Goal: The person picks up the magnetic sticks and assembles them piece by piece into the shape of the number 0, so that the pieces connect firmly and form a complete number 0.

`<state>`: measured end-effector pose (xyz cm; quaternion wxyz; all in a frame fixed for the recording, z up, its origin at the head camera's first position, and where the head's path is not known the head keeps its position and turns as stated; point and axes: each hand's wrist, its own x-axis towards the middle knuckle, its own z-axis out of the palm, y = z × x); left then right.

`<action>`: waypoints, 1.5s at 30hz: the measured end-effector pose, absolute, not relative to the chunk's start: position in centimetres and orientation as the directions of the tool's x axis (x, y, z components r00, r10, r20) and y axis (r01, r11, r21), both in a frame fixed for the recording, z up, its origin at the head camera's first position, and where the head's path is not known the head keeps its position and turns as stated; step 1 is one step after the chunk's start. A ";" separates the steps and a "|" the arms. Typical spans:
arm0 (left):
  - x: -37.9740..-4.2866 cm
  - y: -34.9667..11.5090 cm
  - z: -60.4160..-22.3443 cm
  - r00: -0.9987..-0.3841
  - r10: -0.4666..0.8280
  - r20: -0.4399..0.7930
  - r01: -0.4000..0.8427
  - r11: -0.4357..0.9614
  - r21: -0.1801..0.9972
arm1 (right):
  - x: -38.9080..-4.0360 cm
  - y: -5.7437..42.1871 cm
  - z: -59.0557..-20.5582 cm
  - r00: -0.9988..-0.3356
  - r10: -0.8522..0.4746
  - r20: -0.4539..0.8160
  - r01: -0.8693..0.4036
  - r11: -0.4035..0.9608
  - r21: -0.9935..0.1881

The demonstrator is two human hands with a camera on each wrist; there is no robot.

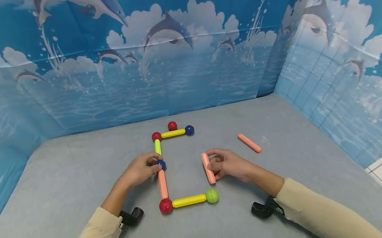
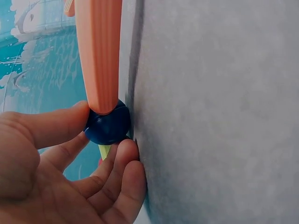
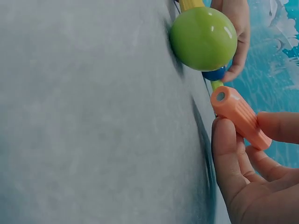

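Note:
My left hand (image 1: 143,168) pinches a blue ball (image 2: 108,126) between thumb and fingers. That ball joins a light-green rod (image 1: 157,146) on its far side to an orange rod (image 1: 163,183) on its near side. The orange rod runs down to a red ball (image 1: 166,206), from which a yellow rod (image 1: 189,201) leads right to a green ball (image 3: 203,39). Beyond the green ball, my right hand (image 1: 228,164) grips a loose orange rod (image 3: 240,116) by its sides. A round metal end shows on this rod in the right wrist view.
At the far end, a red ball (image 1: 156,136), a yellow rod (image 1: 173,133) and a blue ball (image 1: 189,130) form a row, with another red ball (image 1: 172,126) just behind. One more orange rod (image 1: 249,143) lies to the right on the grey tabletop (image 1: 58,184). A dolphin-print curtain (image 1: 178,76) hangs behind.

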<state>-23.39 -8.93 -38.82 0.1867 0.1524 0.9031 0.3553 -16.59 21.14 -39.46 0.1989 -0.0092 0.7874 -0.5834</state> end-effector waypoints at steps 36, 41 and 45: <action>-23.6 -8.5 -38.2 -0.882 0.399 -0.250 0.158 0.750 0.643 | -16.6 19.9 -39.5 -0.879 -0.335 -0.339 0.250 0.281 -0.927; -23.9 -8.0 -36.6 -0.915 0.363 -0.174 0.212 0.801 0.559 | -16.4 19.9 -39.8 -0.875 -0.350 -0.334 0.245 0.274 -0.930; -25.8 -6.5 -35.1 -0.930 0.367 -0.015 0.311 0.807 0.502 | -16.1 20.1 -39.9 -0.878 -0.352 -0.323 0.231 0.277 -0.932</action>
